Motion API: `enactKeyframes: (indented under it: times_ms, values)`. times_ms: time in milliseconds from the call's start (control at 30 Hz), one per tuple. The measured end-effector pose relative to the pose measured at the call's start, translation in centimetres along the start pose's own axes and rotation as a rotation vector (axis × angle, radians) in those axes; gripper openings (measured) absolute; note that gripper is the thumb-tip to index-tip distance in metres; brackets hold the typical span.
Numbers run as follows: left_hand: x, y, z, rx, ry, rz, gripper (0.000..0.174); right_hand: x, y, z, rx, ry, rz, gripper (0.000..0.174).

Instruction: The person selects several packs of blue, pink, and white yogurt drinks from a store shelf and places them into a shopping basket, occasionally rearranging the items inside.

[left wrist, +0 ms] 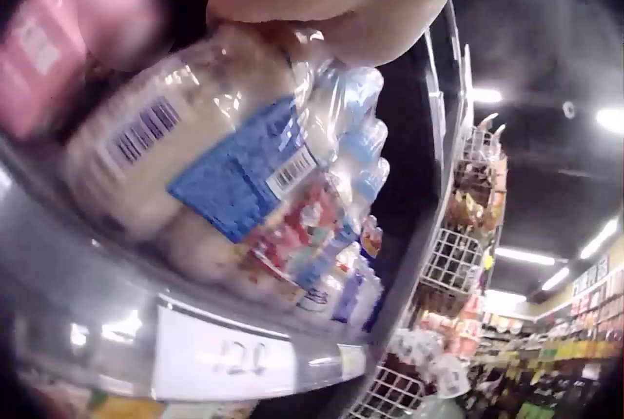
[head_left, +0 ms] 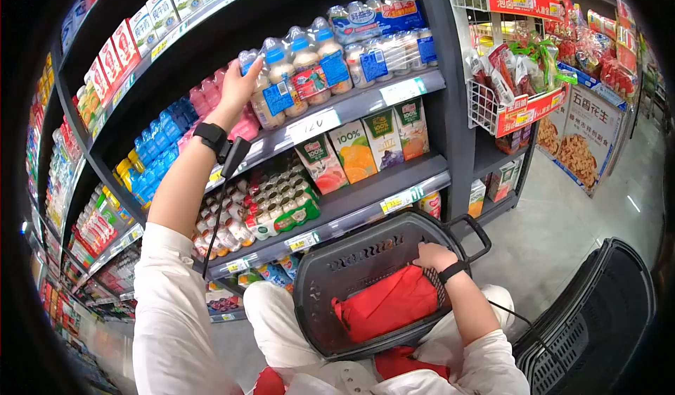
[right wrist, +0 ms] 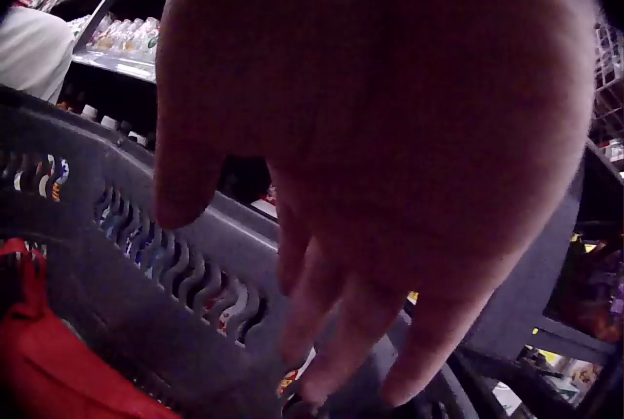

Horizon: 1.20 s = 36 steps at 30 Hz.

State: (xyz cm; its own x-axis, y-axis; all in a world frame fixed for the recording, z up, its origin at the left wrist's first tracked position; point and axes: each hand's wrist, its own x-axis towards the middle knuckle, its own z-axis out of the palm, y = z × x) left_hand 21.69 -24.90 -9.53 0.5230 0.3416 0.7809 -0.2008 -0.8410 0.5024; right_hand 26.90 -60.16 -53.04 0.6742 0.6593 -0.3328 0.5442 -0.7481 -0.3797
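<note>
My left hand point(head_left: 239, 89) grips the near-left top of a plastic-wrapped pack of blue-capped drink bottles point(head_left: 307, 78) on the shelf. In the left wrist view, the hand point(left wrist: 341, 0) covers the tops of the nearest bottles, hiding its fingertips. Blue labels with barcodes point(left wrist: 290, 172) show on the wrap. Above the right side of a dark shopping basket point(head_left: 320, 254) is my right hand point(head_left: 434, 256), its fingers loosely extended downward and holding nothing. A folded red cloth bag point(head_left: 390, 303) lies in the basket, which rests at my lap between white-trousered knees.
Pink bottles point(head_left: 205, 98) stand left of the pack, white-wrapped bottle packs point(head_left: 390, 61) right of it. Juice cartons point(head_left: 355, 152) fill the shelf below. A wire rack of snacks point(head_left: 485, 103) juts out beside the shelf post. Stacked black baskets point(head_left: 598, 310) stand at right.
</note>
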Motion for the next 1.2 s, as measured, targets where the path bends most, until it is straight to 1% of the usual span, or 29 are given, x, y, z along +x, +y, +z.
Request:
enactKeyframes:
  times_ms: [67, 167, 200, 300, 333, 367, 433, 500, 533, 633, 700, 733, 767, 833, 867, 900, 967, 1033, 1067, 1100, 1133, 1167, 1200]
  values:
    - [-1.4, 1.8, 1.1, 0.057, 0.112, 0.067, 0.037, 0.1, 0.0, 0.1, 0.006, -0.012, -0.008, 0.058]
    - [-3.3, 3.3, 1.3, 0.122, 0.199, 0.212, 0.036, -0.1, 0.3, 0.3, -0.005, -0.005, -0.04, 0.057]
    - [-3.7, 3.7, 1.2, 0.154, 0.231, 0.282, 0.033, -0.3, 0.5, 0.3, 0.0, 0.006, -0.059, 0.057]
    - [-4.8, 4.3, 0.4, 0.209, 0.354, 0.518, 0.032, -1.4, 0.6, -0.2, 0.007, 0.0, -0.062, 0.061]
    - [-5.5, 4.9, 0.1, 0.191, 0.414, 0.558, 0.031, -1.9, 0.5, -0.6, 0.007, -0.008, -0.056, 0.062]
    - [-6.5, 5.8, -0.1, 0.155, 0.46, 0.521, 0.032, -1.6, 0.7, -0.3, 0.007, 0.017, -0.06, 0.061]
    - [-7.7, 6.8, -1.2, 0.104, 0.55, 0.533, 0.031, -0.7, 1.1, 0.4, 0.007, 0.067, -0.069, 0.058]
    - [-9.9, 8.2, -2.3, -0.15, 0.482, 0.427, 0.029, -0.3, 0.8, 0.7, 0.038, 0.182, -0.118, 0.056]
    - [-11.2, 9.0, -2.9, -0.124, 0.486, 0.433, 0.028, -0.2, 0.5, 0.6, 0.051, 0.24, -0.144, 0.055]
    - [-17.0, 11.1, -3.9, -0.223, 0.314, 0.204, 0.027, -1.1, -1.4, -0.9, 0.204, 0.368, -0.262, 0.057]
    - [-22.1, 9.2, -3.9, -0.34, 0.119, 0.069, 0.019, 0.6, -1.5, -1.1, 0.556, 0.317, -0.424, 0.055]
    - [-24.7, 8.5, -3.4, -0.31, 0.05, 0.131, 0.017, 0.7, -1.3, -1.2, 0.843, 0.193, -0.438, 0.054]
    - [-27.2, 7.7, -2.9, -0.28, -0.024, 0.193, 0.015, 0.8, -1.2, -1.2, 1.13, 0.073, -0.428, 0.054]
    - [-32.4, 5.6, -2.2, -0.285, -0.259, 0.03, 0.014, -3.2, -3.2, -4.6, 1.429, -0.009, -0.343, 0.051]
    - [-34.6, 4.4, -1.6, -0.216, -0.302, 0.027, 0.017, -3.9, -3.6, -5.2, 1.404, 0.035, -0.403, 0.055]
    - [-36.8, 3.4, -1.1, -0.149, -0.347, 0.022, 0.02, -4.3, -3.6, -5.2, 1.402, 0.032, -0.462, 0.055]
    - [-40.3, 2.0, -0.4, -0.118, -0.447, -0.024, 0.028, -6.5, -5.3, -6.3, 1.222, -0.002, -0.542, 0.051]
    - [-42.8, 1.0, 0.3, -0.057, -0.482, -0.107, 0.029, -7.4, -7.2, -5.5, 1.177, -0.087, -0.626, 0.04]
    - [-43.7, 0.0, 0.9, -0.037, -0.471, -0.107, 0.028, -7.0, -7.9, -4.5, 0.999, -0.136, -0.721, 0.041]
    - [-44.5, -1.0, 1.4, -0.016, -0.457, -0.109, 0.028, -8.1, -9.3, -4.1, 0.837, -0.208, -0.677, 0.043]
    - [-45.0, -1.7, 1.8, -0.021, -0.458, -0.12, 0.028, -8.3, -10.3, -3.2, 0.601, -0.213, -0.703, 0.048]
    - [-45.2, -2.4, 2.2, -0.023, -0.456, -0.129, 0.029, -8.4, -11.2, -2.3, 0.316, -0.111, -0.815, 0.053]
    - [-45.2, -2.9, 2.5, -0.023, -0.453, -0.139, 0.03, -8.0, -11.5, -0.8, 0.277, -0.022, -0.816, 0.051]
